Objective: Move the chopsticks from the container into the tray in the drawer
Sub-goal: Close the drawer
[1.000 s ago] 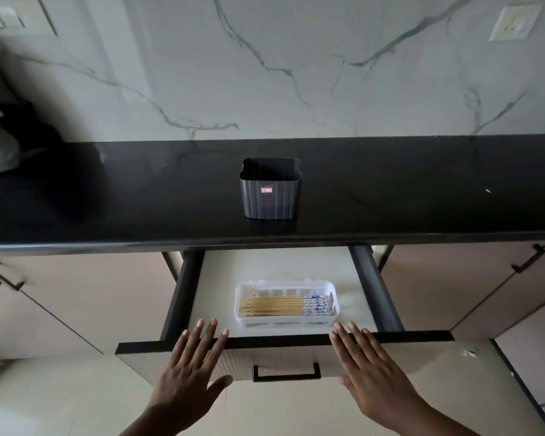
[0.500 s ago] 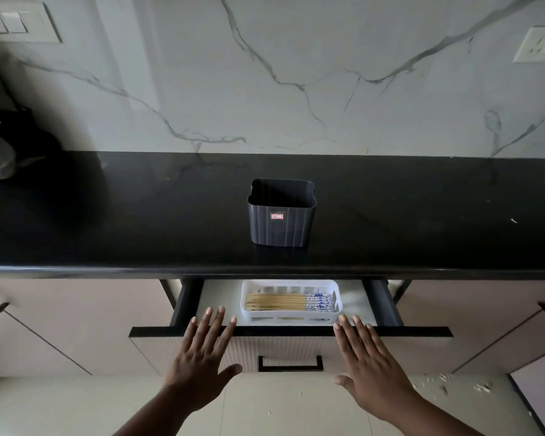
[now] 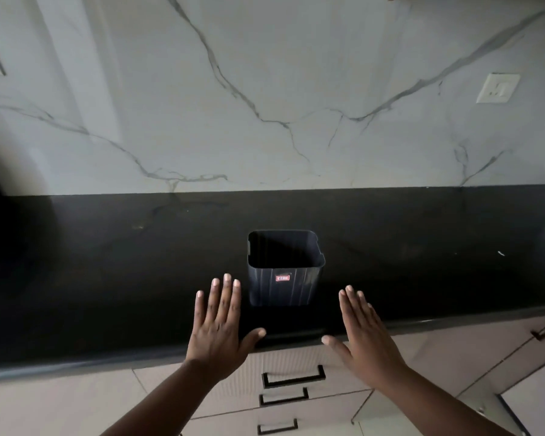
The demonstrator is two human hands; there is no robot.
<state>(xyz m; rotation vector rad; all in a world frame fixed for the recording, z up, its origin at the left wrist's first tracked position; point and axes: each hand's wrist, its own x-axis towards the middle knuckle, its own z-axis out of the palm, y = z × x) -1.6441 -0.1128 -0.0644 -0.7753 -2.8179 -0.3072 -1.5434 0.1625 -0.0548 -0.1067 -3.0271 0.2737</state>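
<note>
Drawer [image 3: 291, 361] now shut; empty container [image 3: 285, 268] between flat, spread hands, left [image 3: 219, 328] and right [image 3: 367, 336]

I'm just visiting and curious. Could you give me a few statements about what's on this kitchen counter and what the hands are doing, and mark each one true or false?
1. The dark container stands upright on the black counter. True.
2. Chopsticks stick out of the container. False: what shows of its inside is bare.
3. Both hands are flat with fingers spread, holding nothing. True: left hand, right hand.
4. The top drawer is pulled wide open. False: its front sits shut under the counter edge.
5. The container lies right of both hands. False: it stands between them.
</note>
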